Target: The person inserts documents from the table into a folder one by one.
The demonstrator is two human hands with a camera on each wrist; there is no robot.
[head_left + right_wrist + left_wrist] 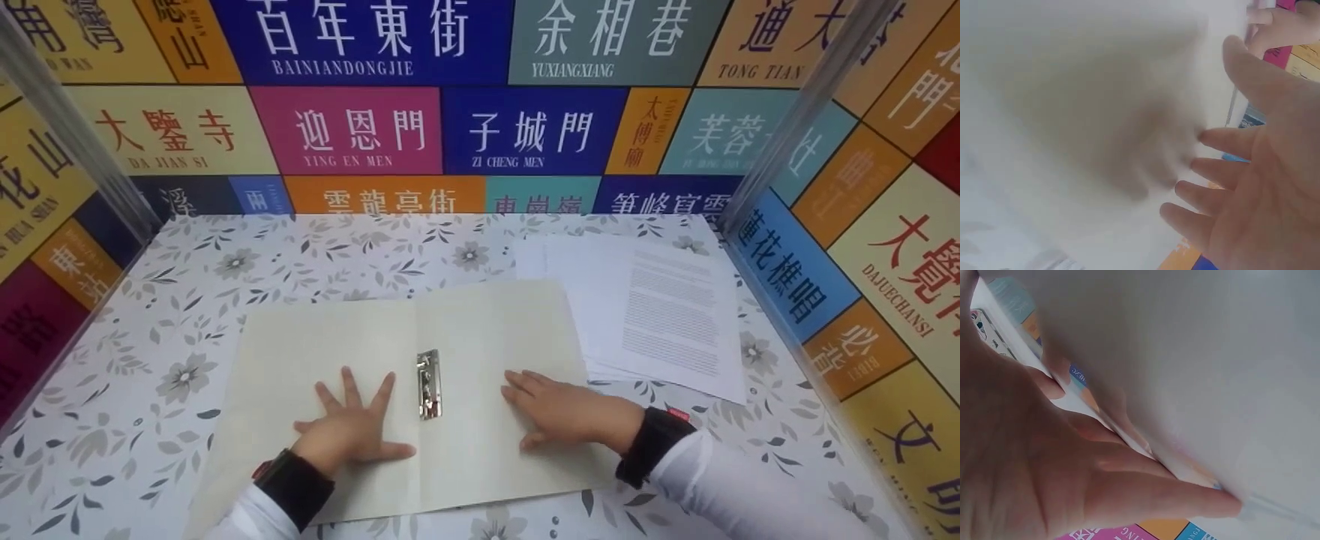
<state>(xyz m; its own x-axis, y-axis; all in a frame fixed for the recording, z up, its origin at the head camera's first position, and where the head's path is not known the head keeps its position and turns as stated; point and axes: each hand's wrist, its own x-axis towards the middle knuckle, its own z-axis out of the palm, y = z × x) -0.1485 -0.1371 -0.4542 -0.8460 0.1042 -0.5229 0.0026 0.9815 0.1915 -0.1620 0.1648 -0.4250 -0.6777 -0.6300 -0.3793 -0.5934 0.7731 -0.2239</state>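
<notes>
An opened cream file folder [480, 315] lies flat on the table, with a shiny metal lever clip [429, 384] fixed just right of its centre crease. My left hand [349, 431] is spread over the folder's left cover, fingers apart and thumb pointing toward the crease. On the right cover, my right hand [566, 411] has its fingers stretched out toward the clip. In the right wrist view the fingertips of the right hand [1252, 174] are right at the pale cover surface. The left wrist view has the left hand's fingers [1129, 478] straight along the cover. Neither hand grips anything.
White paper sheets [675, 322], the top one printed with text, lie behind and to the right, partly under the folder's edge. The table [187, 285] has a grey floral cover. Colourful sign-patterned panels [442, 127] enclose the back and both sides.
</notes>
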